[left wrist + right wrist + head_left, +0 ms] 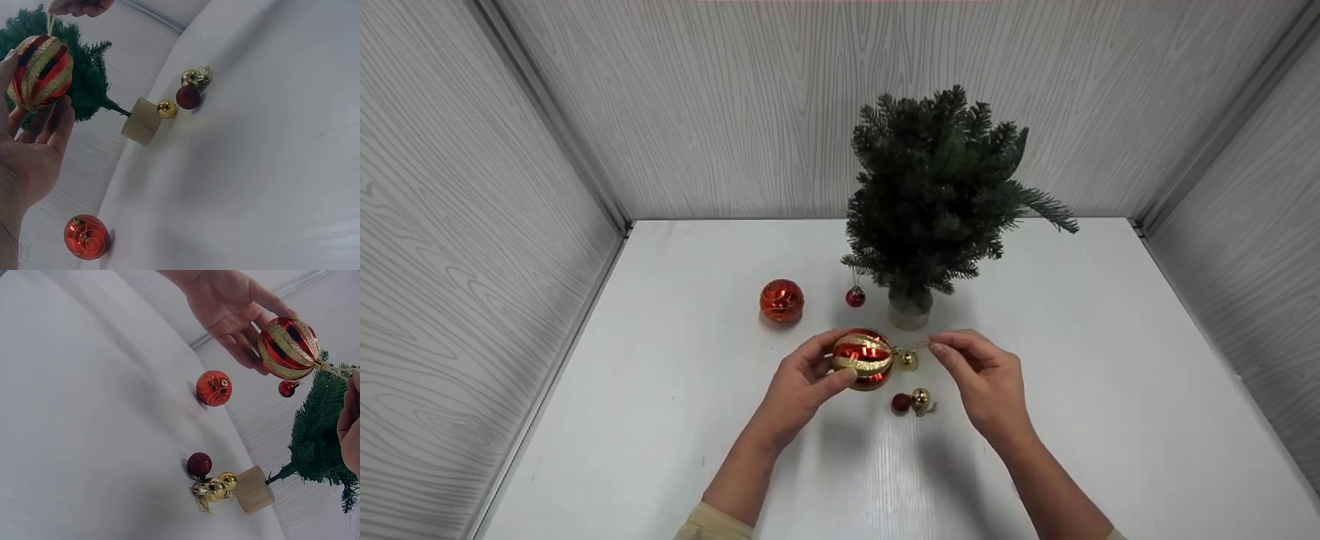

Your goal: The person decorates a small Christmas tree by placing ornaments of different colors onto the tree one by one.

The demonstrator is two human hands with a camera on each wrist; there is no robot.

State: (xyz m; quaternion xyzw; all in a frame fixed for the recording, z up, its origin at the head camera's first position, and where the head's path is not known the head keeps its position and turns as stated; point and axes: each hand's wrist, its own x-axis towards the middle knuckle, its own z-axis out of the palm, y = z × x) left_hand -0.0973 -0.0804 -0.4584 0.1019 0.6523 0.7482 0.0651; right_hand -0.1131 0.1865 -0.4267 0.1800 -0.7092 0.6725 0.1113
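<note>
My left hand [802, 382] holds a red Christmas bauble with gold glitter stripes [864, 360], thumb on the near side and fingers behind. The same striped bauble [42, 72] shows close up in the left wrist view. My right hand [986, 379] pinches the string loop [337, 370] at the bauble's cap between thumb and fingertips. Behind the hands stands a small green Christmas tree [934, 195] on a pale wooden base [256, 490]. One small red bauble [855, 297] hangs from a low left branch.
A larger red bauble with swirls [781, 301] sits on the white table [675, 420] to the left. Small gold baubles [921, 398] and a dark red glittery one [901, 403] lie close together below the held bauble. Grey wood-grain panels [720, 112] enclose the table.
</note>
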